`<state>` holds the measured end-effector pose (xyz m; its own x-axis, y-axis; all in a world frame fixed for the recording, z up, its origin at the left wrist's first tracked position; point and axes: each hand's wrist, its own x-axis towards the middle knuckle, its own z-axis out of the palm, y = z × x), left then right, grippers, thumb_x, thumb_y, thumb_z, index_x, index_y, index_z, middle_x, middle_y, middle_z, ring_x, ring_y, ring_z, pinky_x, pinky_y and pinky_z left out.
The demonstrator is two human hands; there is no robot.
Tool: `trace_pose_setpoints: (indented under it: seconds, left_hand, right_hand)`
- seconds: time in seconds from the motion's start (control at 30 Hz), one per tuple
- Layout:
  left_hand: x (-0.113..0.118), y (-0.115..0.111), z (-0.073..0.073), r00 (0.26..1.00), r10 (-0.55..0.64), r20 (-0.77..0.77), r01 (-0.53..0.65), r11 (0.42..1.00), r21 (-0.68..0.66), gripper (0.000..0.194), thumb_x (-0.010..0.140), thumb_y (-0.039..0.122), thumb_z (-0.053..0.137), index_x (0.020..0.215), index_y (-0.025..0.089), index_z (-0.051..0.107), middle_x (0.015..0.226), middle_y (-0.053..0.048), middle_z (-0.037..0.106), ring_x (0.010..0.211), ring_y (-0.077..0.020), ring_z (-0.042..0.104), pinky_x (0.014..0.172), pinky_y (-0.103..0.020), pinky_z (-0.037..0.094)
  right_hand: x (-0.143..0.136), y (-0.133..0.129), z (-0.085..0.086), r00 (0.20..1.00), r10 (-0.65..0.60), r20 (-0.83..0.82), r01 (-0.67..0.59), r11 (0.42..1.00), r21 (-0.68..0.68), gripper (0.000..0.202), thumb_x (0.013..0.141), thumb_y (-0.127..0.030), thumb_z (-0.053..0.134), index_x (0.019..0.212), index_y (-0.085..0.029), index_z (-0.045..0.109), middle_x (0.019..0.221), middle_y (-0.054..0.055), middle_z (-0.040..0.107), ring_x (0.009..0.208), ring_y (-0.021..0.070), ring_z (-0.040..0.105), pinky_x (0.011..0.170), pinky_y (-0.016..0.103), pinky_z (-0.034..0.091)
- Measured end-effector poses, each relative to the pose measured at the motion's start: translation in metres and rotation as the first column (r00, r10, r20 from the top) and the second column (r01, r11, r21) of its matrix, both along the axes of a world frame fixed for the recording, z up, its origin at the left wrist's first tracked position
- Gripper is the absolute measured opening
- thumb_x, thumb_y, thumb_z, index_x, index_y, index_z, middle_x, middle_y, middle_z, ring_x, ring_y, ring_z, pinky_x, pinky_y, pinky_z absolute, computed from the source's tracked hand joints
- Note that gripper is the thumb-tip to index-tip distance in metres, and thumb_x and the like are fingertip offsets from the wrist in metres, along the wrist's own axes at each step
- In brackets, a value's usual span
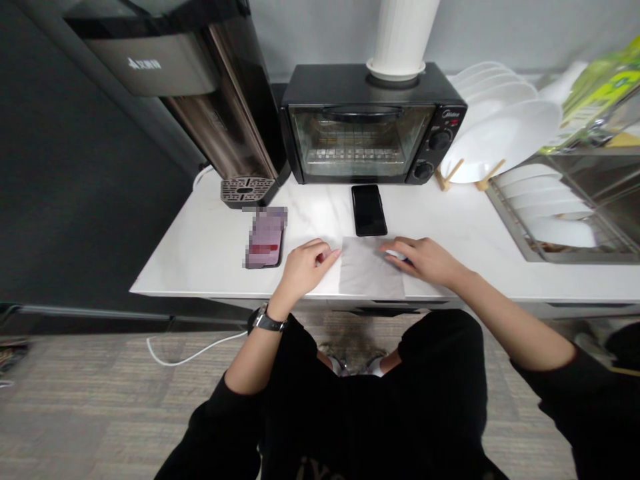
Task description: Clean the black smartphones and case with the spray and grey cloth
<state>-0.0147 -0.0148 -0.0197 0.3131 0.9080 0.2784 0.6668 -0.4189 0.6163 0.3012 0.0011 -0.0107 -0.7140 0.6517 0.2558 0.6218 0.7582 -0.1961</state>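
A thin, light grey cloth (pixel 367 270) lies flat on the white counter, close to its front edge. My left hand (pixel 306 268) rests just left of it, fingers curled in and the thumb tip near the cloth's left edge; I see nothing held in it. Over the cloth's right side is my right hand (pixel 420 260), its fingers apart and the index fingertip at the cloth's upper right part. Directly behind the cloth lies a black smartphone (pixel 369 211), screen dark. Another phone (pixel 266 239), with a pinkish, partly pixelated screen, lies left of my left hand.
Behind stands a black toaster oven (pixel 360 143) with a white pot (pixel 403 33) on top. A tall drink dispenser (pixel 220 100) is at the left. On the right are white plates (pixel 493 133) in a wooden rack and a metal basin (pixel 530 250) with more dishes.
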Motion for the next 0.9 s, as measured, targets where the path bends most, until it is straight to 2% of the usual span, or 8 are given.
trace_pose_setpoints:
  seconds: [0.1, 0.23, 0.3, 0.37, 0.57, 0.67, 0.77, 0.9]
  left_hand:
    - [0.000, 0.000, 0.001, 1.000, -0.002, 0.004, 0.002, 1.000, 0.002, 0.042, 0.104, 0.038, 0.058, 0.067, 0.021, 0.048, 0.072, 0.001, 0.053, 0.067, -0.0144, 0.051, 0.066, -0.031, 0.033]
    - [0.000, 0.000, 0.001, 1.000, 0.000, 0.008, 0.000, 1.000, -0.005, 0.042, 0.103, 0.037, 0.059, 0.066, 0.021, 0.047, 0.072, 0.001, 0.052, 0.066, -0.0143, 0.050, 0.066, -0.031, 0.032]
    - [0.000, 0.000, 0.002, 1.000, -0.001, 0.013, 0.001, 1.000, -0.007, 0.042, 0.103, 0.037, 0.059, 0.066, 0.021, 0.047, 0.072, 0.001, 0.052, 0.066, -0.0143, 0.050, 0.066, -0.031, 0.032]
    - [0.000, 0.000, 0.002, 1.000, 0.000, 0.013, 0.000, 1.000, -0.006, 0.043, 0.103, 0.037, 0.059, 0.066, 0.021, 0.047, 0.072, 0.001, 0.052, 0.066, -0.0144, 0.050, 0.066, -0.031, 0.032]
    - [0.000, 0.000, 0.001, 1.000, 0.001, -0.001, -0.001, 1.000, 0.001, 0.042, 0.103, 0.038, 0.059, 0.066, 0.021, 0.047, 0.072, 0.001, 0.052, 0.067, -0.0148, 0.050, 0.066, -0.031, 0.032]
    - [0.000, 0.000, 0.001, 1.000, 0.000, -0.002, 0.000, 1.000, 0.004, 0.043, 0.104, 0.038, 0.058, 0.067, 0.021, 0.047, 0.072, 0.001, 0.052, 0.067, -0.0146, 0.050, 0.066, -0.031, 0.032]
    - [0.000, 0.000, 0.000, 1.000, 0.001, -0.006, -0.001, 1.000, 0.003, 0.043, 0.104, 0.039, 0.058, 0.067, 0.020, 0.047, 0.072, 0.001, 0.053, 0.067, -0.0143, 0.049, 0.066, -0.031, 0.032]
    - [-0.001, 0.000, -0.002, 1.000, 0.001, 0.005, -0.001, 1.000, 0.005, 0.041, 0.104, 0.039, 0.058, 0.068, 0.020, 0.048, 0.072, 0.002, 0.052, 0.066, -0.0136, 0.049, 0.065, -0.030, 0.032]
  right_hand:
    - [0.000, -0.001, 0.000, 1.000, -0.002, -0.005, 0.002, 1.000, 0.011, 0.039, 0.112, -0.040, 0.039, 0.144, -0.026, 0.057, 0.126, 0.011, 0.076, 0.077, 0.0187, 0.073, 0.070, 0.033, 0.054]
    - [0.000, -0.003, -0.003, 1.000, -0.011, -0.022, 0.011, 1.000, 0.016, 0.035, 0.113, -0.040, 0.039, 0.137, -0.026, 0.059, 0.122, 0.010, 0.077, 0.075, 0.0186, 0.072, 0.067, 0.032, 0.051]
    - [-0.001, -0.004, -0.003, 0.996, -0.061, -0.063, 0.060, 0.998, -0.015, 0.041, 0.111, -0.047, 0.042, 0.143, -0.024, 0.053, 0.125, 0.011, 0.076, 0.070, 0.0185, 0.070, 0.067, 0.033, 0.051]
    - [-0.001, -0.005, 0.001, 0.988, -0.117, -0.100, 0.110, 0.991, -0.071, 0.049, 0.108, -0.057, 0.047, 0.142, -0.022, 0.051, 0.118, 0.010, 0.078, 0.067, 0.0193, 0.068, 0.066, 0.033, 0.050]
    - [-0.007, 0.003, 0.016, 0.978, -0.095, -0.188, 0.062, 0.982, -0.176, 0.058, 0.105, -0.071, 0.038, 0.102, -0.022, 0.067, 0.095, 0.007, 0.073, 0.084, 0.0231, 0.068, 0.079, 0.036, 0.048]
    - [-0.013, 0.005, 0.014, 0.959, -0.215, -0.183, 0.188, 0.970, -0.151, 0.067, 0.101, -0.079, 0.038, 0.085, -0.022, 0.070, 0.084, 0.007, 0.073, 0.078, 0.0236, 0.067, 0.074, 0.036, 0.043]
    - [-0.021, 0.003, 0.011, 0.931, -0.338, -0.138, 0.319, 0.937, -0.139, 0.066, 0.099, -0.077, 0.043, 0.076, -0.022, 0.072, 0.080, 0.006, 0.074, 0.075, 0.0228, 0.068, 0.067, 0.034, 0.037]
    - [-0.030, 0.002, 0.012, 0.924, -0.377, -0.068, 0.367, 0.922, -0.126, 0.059, 0.098, -0.070, 0.048, 0.074, -0.023, 0.073, 0.078, 0.005, 0.076, 0.070, 0.0218, 0.067, 0.064, 0.033, 0.032]
